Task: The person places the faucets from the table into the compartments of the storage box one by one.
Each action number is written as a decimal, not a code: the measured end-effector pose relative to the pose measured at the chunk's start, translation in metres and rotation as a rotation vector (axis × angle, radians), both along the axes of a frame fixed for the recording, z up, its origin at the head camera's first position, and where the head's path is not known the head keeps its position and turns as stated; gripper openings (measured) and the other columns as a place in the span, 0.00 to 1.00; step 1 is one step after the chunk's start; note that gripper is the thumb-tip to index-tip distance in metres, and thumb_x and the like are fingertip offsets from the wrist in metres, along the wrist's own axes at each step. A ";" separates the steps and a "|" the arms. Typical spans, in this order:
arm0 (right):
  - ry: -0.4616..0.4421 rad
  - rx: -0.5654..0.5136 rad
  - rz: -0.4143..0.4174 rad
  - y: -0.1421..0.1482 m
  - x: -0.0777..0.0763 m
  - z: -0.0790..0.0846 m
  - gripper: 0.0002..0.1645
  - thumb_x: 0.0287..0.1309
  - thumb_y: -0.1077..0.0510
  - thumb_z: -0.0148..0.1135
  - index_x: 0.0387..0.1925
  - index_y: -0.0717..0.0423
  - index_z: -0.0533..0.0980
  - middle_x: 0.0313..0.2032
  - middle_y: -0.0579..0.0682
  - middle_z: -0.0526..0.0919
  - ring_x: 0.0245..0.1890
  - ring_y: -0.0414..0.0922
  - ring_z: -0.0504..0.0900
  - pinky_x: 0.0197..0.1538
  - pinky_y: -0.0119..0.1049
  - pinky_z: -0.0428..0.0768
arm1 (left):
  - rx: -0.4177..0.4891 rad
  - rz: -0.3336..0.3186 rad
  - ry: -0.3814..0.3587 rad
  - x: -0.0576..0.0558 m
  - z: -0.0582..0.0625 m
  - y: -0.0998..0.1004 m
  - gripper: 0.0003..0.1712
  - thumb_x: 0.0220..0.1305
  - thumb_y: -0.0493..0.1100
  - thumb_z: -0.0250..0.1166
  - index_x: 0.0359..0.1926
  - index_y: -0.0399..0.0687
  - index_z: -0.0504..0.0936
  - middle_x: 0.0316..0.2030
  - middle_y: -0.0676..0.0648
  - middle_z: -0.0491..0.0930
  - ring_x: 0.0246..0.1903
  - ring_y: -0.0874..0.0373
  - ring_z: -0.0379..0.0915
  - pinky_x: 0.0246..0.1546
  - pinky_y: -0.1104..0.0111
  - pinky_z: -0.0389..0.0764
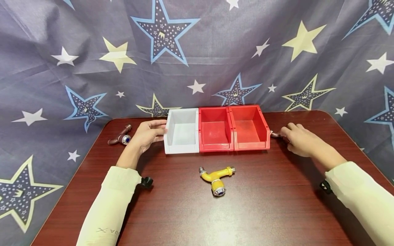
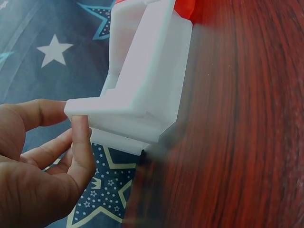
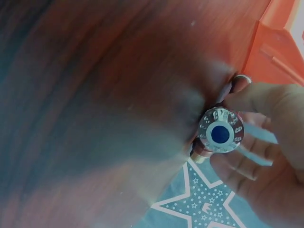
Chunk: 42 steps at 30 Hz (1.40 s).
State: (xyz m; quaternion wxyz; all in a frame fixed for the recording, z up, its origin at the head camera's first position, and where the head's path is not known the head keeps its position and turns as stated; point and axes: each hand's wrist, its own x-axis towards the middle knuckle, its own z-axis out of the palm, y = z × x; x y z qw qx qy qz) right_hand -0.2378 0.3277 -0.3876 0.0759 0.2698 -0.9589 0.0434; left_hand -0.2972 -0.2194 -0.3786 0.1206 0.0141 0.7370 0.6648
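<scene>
Fingers of our left hand (image 1: 144, 136), loosely apart, touch the white bin (image 1: 182, 149), likely steadying it. A yellow faucet (image 1: 213, 176) lies nearer us, between both hands' fingers; our right hand (image 1: 301, 139) clamps a dark faucet (image 3: 221, 134) between thumb and fingers, probably for control.

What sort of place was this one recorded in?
Probably a staged indoor tabletop set-up rather than a working plumber's bench: a star-print cloth hangs behind the table, where three bins stand side by side and a yellow tap lies in front.
</scene>
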 end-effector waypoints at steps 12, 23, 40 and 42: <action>0.017 0.010 -0.023 -0.004 -0.005 0.001 0.22 0.45 0.72 0.71 0.46 0.66 0.77 0.38 0.64 0.79 0.45 0.63 0.77 0.45 0.58 0.71 | 0.016 0.004 0.000 -0.001 -0.002 -0.001 0.31 0.67 0.28 0.61 0.71 0.35 0.70 0.64 0.31 0.72 0.47 0.57 0.79 0.43 0.69 0.85; -0.044 0.007 -0.094 -0.003 -0.009 -0.001 0.27 0.50 0.68 0.70 0.54 0.60 0.78 0.43 0.69 0.78 0.39 0.67 0.75 0.41 0.63 0.75 | 0.022 0.009 -0.014 -0.002 -0.003 -0.002 0.31 0.67 0.29 0.62 0.71 0.35 0.70 0.63 0.31 0.72 0.45 0.59 0.80 0.41 0.70 0.85; -0.172 0.047 -0.094 -0.006 -0.009 0.006 0.29 0.49 0.65 0.69 0.56 0.53 0.81 0.43 0.59 0.79 0.42 0.65 0.74 0.33 0.62 0.77 | 0.039 0.004 -0.019 -0.002 -0.002 -0.001 0.32 0.67 0.28 0.62 0.71 0.35 0.70 0.62 0.32 0.73 0.45 0.59 0.80 0.41 0.70 0.85; -0.166 0.040 -0.090 -0.006 -0.010 0.006 0.29 0.49 0.67 0.67 0.56 0.52 0.81 0.42 0.59 0.79 0.41 0.64 0.75 0.32 0.61 0.78 | 0.040 0.006 -0.022 -0.002 -0.003 -0.001 0.31 0.67 0.28 0.62 0.71 0.35 0.70 0.62 0.32 0.73 0.44 0.60 0.80 0.41 0.70 0.85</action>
